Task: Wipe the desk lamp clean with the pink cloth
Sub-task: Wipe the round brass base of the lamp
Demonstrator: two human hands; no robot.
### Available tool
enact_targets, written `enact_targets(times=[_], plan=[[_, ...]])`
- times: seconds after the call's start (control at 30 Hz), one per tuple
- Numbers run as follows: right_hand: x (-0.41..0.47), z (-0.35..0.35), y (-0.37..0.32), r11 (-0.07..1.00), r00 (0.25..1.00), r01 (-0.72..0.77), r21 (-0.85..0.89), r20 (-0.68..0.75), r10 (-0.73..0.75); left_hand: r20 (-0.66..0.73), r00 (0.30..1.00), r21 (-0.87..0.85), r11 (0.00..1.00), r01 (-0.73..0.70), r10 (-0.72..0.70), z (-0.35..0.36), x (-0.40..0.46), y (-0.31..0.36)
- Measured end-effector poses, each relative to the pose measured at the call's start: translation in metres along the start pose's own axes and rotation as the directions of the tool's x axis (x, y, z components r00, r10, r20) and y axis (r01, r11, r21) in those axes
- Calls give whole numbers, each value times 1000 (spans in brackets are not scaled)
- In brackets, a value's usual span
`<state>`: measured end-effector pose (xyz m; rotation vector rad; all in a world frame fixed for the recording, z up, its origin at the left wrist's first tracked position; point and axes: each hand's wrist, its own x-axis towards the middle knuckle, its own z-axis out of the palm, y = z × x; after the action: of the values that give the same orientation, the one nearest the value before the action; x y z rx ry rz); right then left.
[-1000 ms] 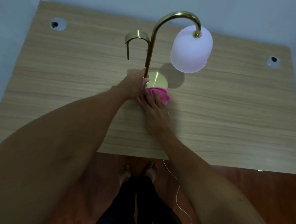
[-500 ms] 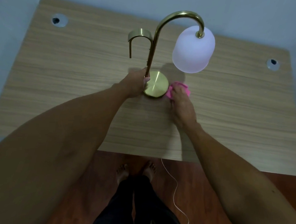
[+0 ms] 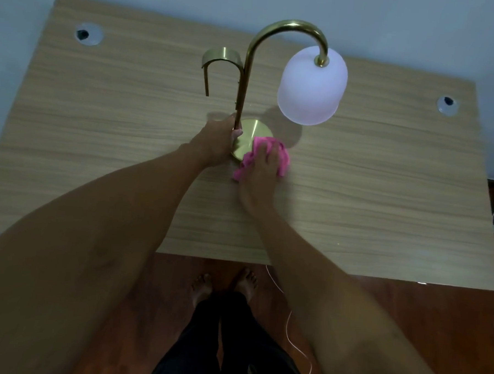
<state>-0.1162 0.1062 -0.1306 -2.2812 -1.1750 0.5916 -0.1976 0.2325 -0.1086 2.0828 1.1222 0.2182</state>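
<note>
Across the wooden desk (image 3: 99, 139) you are steadying the desk lamp (image 3: 247, 81) with your left hand (image 3: 216, 145) closed around its stem while your right hand (image 3: 259, 176), clamped on the pink cloth (image 3: 262, 143), is rubbing the brass base (image 3: 253, 130), so the shade (image 3: 311, 84) and arm probably are waiting.

Brushed brass-coloured metal on lamp (image 3: 247, 81) stem and round base, softly glossy. Frosted, matt white shade (image 3: 311, 85), glass or plastic unclear. Crumpled pink cloth (image 3: 281, 157), soft and matt. Pale wood-grain tabletop (image 3: 383, 177), smooth, low sheen. Reddish, polished wooden floor (image 3: 405, 303).
</note>
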Motion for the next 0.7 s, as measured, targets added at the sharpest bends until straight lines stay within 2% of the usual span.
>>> enact_targets(times=[0.1, 0.2, 0.3, 0.37, 0.4, 0.43, 0.53, 0.6, 0.7], plan=[[-19, 25, -16, 996, 997, -69, -56, -20, 68, -7, 1000, 19, 1000, 1, 0, 0, -1, 2], [-36, 34, -22, 998, 998, -45, -50, -46, 43, 10, 1000, 48, 999, -10, 9, -1, -1, 1], [-52, 27, -13, 989, 989, 148, 16, -18, -148, 19, 1000, 42, 999, 7, -8, -2, 0, 1], [-56, 17, 0, 940, 941, 336, 55, -52, -333, 21, 1000, 38, 999, 13, -14, -2, 0, 1], [-55, 11, 6, 922, 924, 380, 76, -89, -373, 22, 1000, 37, 999, 16, -17, -2, 0, 1], [-51, 3, 11, 918, 918, 385, 96, -141, -370, 21, 1000, 32, 999, 22, -23, -3, 0, 2], [-20, -21, 16, 946, 928, 281, 160, -296, -225, 16, 999, 11, 999, 30, -30, -2, 0, 1], [8, -35, 15, 969, 965, 200, 144, -202, -169, 19, 999, 2, 1000, 31, -31, -1, 1, 1], [28, -37, 17, 981, 983, 170, -97, 80, -163, 14, 999, 1, 999, 32, -32, -1, 1, 1]])
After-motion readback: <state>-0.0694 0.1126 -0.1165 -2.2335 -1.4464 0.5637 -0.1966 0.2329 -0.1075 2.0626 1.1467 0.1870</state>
